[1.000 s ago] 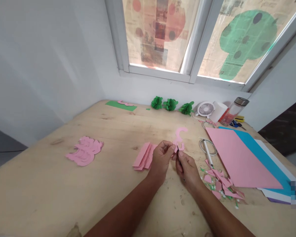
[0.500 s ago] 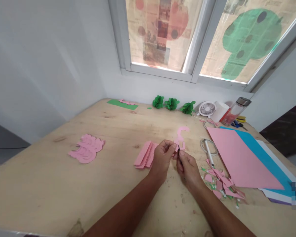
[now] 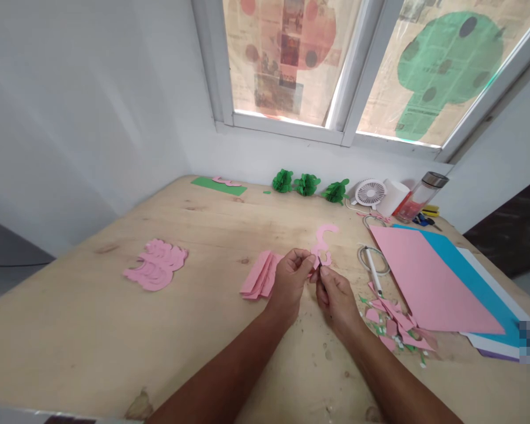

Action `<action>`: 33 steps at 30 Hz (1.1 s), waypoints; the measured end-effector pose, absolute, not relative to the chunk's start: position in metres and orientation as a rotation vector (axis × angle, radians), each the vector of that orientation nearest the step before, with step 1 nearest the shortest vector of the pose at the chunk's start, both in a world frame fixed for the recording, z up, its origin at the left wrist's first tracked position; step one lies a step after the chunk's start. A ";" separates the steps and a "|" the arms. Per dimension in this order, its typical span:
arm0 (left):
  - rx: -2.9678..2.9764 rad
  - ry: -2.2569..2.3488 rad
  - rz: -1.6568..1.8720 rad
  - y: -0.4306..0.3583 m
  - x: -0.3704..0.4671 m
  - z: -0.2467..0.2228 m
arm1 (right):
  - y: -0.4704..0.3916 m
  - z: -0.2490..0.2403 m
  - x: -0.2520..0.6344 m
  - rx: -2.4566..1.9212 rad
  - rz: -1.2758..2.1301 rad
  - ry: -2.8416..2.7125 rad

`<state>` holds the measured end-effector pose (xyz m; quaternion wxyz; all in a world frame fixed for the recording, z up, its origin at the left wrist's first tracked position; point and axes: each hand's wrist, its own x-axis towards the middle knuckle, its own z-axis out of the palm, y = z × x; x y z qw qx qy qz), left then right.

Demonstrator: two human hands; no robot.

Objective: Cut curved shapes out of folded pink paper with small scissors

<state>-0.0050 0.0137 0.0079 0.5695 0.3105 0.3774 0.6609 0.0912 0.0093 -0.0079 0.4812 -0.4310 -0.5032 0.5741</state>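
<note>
A curled pink paper cutout [image 3: 323, 232] is pinched between the thumb and fingers of my left hand [image 3: 292, 277], its curved end pointing away from me. My right hand [image 3: 338, 294] is closed around a slim dark tool [image 3: 320, 265], whose tip meets the paper beside my left thumb. Most of that tool is hidden in the fingers, so its exact kind does not show. Just left of my left hand lies folded pink paper [image 3: 257, 277]. Farther left is a pile of scalloped pink paper cutouts [image 3: 156, 265].
Pink and green paper scraps [image 3: 395, 327] lie right of my hands, below a white pen [image 3: 374, 271]. Beyond are coloured paper sheets [image 3: 437, 282]. Along the back stand green paper pompoms [image 3: 308, 184], a small white fan [image 3: 370, 193] and a bottle [image 3: 421, 197]. Green paper [image 3: 216, 186] lies back left.
The view has shifted very slightly. Both hands keep almost the same pose on the pink paper cutout and the dark tool.
</note>
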 end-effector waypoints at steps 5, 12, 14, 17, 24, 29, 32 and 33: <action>0.710 0.873 1.549 0.013 -0.004 0.008 | 0.009 -0.008 0.091 -1.059 1.378 -1.230; 0.682 0.792 1.545 0.014 -0.004 0.006 | 0.008 -0.006 0.090 -1.082 1.363 -1.222; 0.675 0.781 1.537 0.014 -0.004 0.006 | 0.008 -0.006 0.091 -1.079 1.361 -1.228; 0.670 0.780 1.533 0.014 -0.004 0.005 | 0.009 -0.008 0.091 -1.062 1.371 -1.226; 0.684 0.807 1.521 0.014 -0.004 0.006 | 0.008 -0.008 0.092 -1.051 1.397 -1.213; 0.675 0.817 1.505 0.014 -0.004 0.007 | 0.008 -0.009 0.093 -1.051 1.354 -1.242; 0.657 0.813 1.496 0.014 -0.005 0.008 | 0.009 -0.010 0.093 -1.049 1.336 -1.257; 0.650 0.810 1.494 0.014 -0.005 0.008 | 0.009 -0.011 0.093 -1.049 1.331 -1.261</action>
